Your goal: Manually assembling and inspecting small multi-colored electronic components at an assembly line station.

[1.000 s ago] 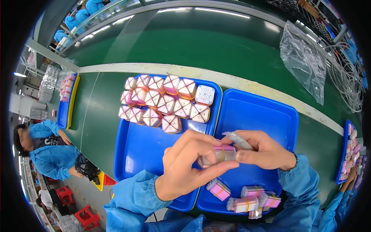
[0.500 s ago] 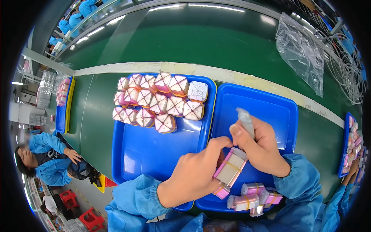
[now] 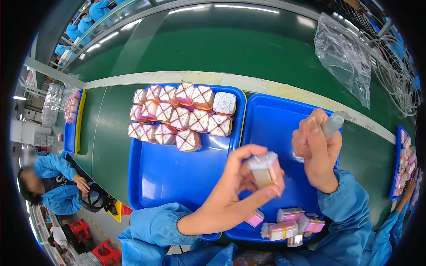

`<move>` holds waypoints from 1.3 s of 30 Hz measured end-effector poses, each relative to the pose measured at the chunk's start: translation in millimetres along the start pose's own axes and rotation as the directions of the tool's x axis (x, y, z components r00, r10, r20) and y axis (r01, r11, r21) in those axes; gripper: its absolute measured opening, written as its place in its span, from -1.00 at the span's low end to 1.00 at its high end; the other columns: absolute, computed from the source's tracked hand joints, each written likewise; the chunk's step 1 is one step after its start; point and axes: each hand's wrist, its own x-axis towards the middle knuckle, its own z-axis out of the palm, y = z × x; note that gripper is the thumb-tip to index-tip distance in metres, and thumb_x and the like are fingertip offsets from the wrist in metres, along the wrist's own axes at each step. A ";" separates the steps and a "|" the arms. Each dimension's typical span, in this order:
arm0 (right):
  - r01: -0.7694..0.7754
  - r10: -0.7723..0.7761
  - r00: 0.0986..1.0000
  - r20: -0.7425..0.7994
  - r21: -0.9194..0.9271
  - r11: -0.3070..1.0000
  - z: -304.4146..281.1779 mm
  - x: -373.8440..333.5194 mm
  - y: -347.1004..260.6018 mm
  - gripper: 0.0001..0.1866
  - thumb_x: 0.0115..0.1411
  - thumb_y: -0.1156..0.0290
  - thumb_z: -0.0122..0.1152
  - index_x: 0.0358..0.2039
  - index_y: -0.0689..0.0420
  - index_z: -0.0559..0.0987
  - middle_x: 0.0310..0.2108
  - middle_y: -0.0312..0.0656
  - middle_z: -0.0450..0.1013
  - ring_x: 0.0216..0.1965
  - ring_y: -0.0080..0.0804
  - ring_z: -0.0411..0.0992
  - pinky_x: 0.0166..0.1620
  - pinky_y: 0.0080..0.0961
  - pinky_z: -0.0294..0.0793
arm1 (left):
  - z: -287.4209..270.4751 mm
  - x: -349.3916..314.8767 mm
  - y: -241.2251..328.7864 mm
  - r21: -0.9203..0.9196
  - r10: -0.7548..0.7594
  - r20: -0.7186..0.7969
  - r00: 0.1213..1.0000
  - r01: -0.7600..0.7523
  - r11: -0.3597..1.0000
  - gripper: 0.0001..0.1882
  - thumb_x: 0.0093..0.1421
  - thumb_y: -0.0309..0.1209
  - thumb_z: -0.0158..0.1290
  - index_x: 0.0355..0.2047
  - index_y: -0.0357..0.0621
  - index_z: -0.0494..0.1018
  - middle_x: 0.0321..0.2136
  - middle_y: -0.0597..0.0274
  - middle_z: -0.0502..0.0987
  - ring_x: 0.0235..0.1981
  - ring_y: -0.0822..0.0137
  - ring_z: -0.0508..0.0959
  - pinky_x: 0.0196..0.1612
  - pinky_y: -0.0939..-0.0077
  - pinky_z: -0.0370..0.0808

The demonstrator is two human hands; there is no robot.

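My left hand (image 3: 235,190) grips a small boxy pack (image 3: 263,174) between thumb and fingers. The pack is pink and beige, bound by a yellow band, with a whitish end facing up. It is held above the right blue tray (image 3: 259,119). Apart from it, over that tray's right side, my right hand (image 3: 317,148) is closed round a stick-like tool (image 3: 333,125) with a cloudy grey wrapped end. A shiny bit shows below the fist; the tool's kind is unclear. Several similar packs (image 3: 284,230) lie in the tray's near end.
The left blue tray (image 3: 137,177) holds rows of upright packs (image 3: 179,117) with cross-marked ends, plus one whiter pack (image 3: 224,103). A plastic bag (image 3: 344,57) and cables (image 3: 392,84) lie at the far right. Another person (image 3: 57,181) sits at left; more trays stand at both sides.
My left hand has lifted the pack and turned its end upward. My right hand has moved right and away from the pack, tilting the tool to the right.
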 end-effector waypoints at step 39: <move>0.362 0.104 0.907 0.408 -0.882 0.303 -28.9 19.4 34.6 -0.79 0.17 0.26 0.31 -0.35 0.06 0.47 -0.58 -0.12 0.52 -0.53 -0.07 0.52 -0.49 -0.12 0.41 | -13.9 1.2 13.1 -0.004 0.112 -0.150 0.982 -0.114 0.993 -0.48 0.45 -0.12 0.00 0.30 0.06 0.12 -0.06 0.03 0.43 -0.29 0.28 0.51 -0.25 0.37 0.45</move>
